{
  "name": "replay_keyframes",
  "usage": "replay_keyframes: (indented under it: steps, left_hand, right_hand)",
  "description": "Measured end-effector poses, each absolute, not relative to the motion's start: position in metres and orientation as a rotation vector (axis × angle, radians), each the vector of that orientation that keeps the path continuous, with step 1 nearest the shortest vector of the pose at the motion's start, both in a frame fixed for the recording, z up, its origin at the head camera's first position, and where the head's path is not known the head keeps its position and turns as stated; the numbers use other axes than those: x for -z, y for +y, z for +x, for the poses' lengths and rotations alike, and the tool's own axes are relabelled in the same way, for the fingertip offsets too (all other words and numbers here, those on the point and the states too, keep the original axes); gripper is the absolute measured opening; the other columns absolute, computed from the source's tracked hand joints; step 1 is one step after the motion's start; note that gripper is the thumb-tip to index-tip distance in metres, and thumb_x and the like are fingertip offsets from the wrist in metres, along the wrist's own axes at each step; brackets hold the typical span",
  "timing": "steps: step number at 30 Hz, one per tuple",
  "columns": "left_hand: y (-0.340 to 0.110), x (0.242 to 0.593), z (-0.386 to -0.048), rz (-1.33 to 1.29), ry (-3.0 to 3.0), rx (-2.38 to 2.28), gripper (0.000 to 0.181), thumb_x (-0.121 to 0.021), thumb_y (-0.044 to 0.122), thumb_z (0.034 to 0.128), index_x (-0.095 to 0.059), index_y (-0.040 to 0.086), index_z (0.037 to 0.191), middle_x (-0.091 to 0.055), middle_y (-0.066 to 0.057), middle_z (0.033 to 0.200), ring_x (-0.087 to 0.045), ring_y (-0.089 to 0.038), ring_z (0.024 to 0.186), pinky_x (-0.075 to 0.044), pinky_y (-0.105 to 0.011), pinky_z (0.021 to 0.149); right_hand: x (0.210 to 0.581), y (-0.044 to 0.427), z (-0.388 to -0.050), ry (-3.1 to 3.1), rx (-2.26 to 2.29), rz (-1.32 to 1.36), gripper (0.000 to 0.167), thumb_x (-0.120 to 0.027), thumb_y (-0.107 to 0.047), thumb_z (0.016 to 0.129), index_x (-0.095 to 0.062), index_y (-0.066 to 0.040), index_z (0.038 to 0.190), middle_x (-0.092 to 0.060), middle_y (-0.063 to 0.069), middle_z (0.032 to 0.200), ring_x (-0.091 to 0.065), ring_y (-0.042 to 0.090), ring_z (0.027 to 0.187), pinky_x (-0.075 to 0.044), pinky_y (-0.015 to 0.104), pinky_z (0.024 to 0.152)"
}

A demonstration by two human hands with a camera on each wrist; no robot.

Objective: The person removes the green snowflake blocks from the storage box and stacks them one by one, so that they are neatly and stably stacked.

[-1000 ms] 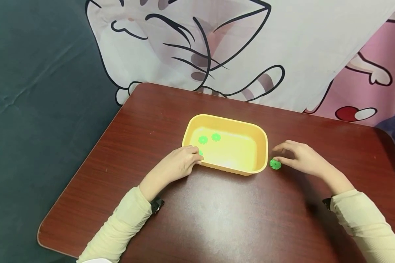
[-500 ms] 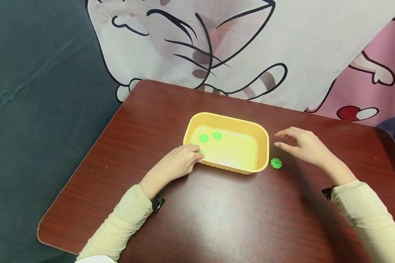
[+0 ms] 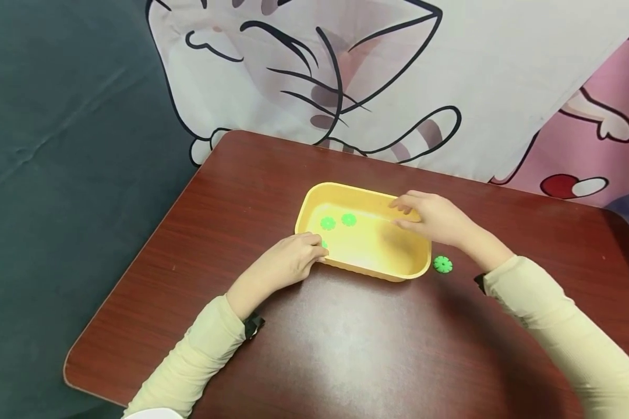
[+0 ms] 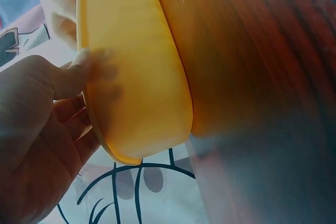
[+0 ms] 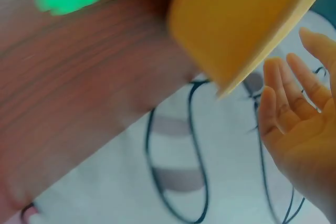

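A yellow plastic tub point(image 3: 367, 265) stands on the table. My left hand point(image 3: 288, 262) grips its near left rim, thumb outside and fingers inside, as the left wrist view shows on the tub's wall point(image 4: 142, 72). My right hand point(image 3: 437, 218) hovers over the tub's right end with fingers loosely bent and nothing between them; in the right wrist view the hand point(image 5: 299, 114) is beside the rim. Inside the tub lie green flower-shaped discs point(image 3: 348, 219), one partly hidden by my left fingers. Another green flower-shaped disc point(image 3: 442, 265) lies on the table just right of the tub.
The brown wooden table point(image 3: 346, 349) has a rounded far left corner. Behind it hangs a white cloth point(image 3: 388, 75) with a cartoon cat, and a dark green cloth point(image 3: 73, 174) is at the left.
My right hand has let go of the green disc beside the tub, lifted, and moved left over the tub. The disc stays on the table. My left hand keeps its grip on the rim.
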State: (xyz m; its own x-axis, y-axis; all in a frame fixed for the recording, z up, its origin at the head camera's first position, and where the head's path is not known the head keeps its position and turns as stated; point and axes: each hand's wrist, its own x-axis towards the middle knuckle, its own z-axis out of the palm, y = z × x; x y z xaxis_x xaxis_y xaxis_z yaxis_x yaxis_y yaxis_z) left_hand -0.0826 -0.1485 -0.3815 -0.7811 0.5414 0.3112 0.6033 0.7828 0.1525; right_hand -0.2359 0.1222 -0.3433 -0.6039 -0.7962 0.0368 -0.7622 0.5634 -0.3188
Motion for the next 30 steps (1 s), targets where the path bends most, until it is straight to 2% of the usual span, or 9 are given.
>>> replay_keyframes:
  steps: [7,14,20,30]
  left_hand:
    - [-0.148,0.381,-0.083,-0.879,-2.735,0.348,0.006,-0.065,0.01,0.0869,-0.07,0.011,0.083,-0.051,0.0,0.072,-0.054,-0.016,0.07,-0.048,-0.026,0.064]
    - [-0.148,0.381,-0.083,-0.875,-2.737,0.334,0.006,-0.066,0.011,0.0862,-0.069,0.012,0.081,-0.051,0.0,0.072,-0.055,-0.017,0.071,-0.048,-0.026,0.066]
    - [-0.147,0.381,-0.083,-0.856,-2.753,0.339,0.005,-0.067,0.012,0.0857,-0.069,0.011,0.081,-0.052,0.0,0.073,-0.055,-0.016,0.071,-0.048,-0.027,0.065]
    - [-0.147,0.379,-0.083,-0.87,-2.763,0.342,0.008,-0.064,0.013,0.0882,-0.069,0.011,0.082,-0.053,0.0,0.074,-0.056,-0.015,0.072,-0.048,-0.026,0.068]
  right_hand:
    - [0.35,0.073,-0.231,2.482,0.463,-1.531,0.034,-0.07,-0.022,0.083,-0.063,-0.006,0.112,-0.063,0.006,0.104,-0.059,0.02,0.092,-0.048,0.036,0.078]
    - [0.353,0.041,-0.217,2.346,0.405,-1.585,0.038,-0.073,-0.02,0.08,-0.062,-0.008,0.114,-0.062,0.006,0.106,-0.06,0.022,0.093,-0.049,0.034,0.077]
    - [0.348,0.026,-0.215,2.3,0.297,-1.648,0.039,-0.073,-0.021,0.08,-0.062,-0.009,0.115,-0.061,0.007,0.108,-0.061,0.022,0.094,-0.05,0.036,0.078]
    - [0.332,0.013,-0.22,2.272,0.248,-1.707,0.037,-0.073,-0.016,0.079,-0.063,-0.005,0.112,-0.061,0.01,0.104,-0.061,0.022,0.093,-0.049,0.034,0.079]
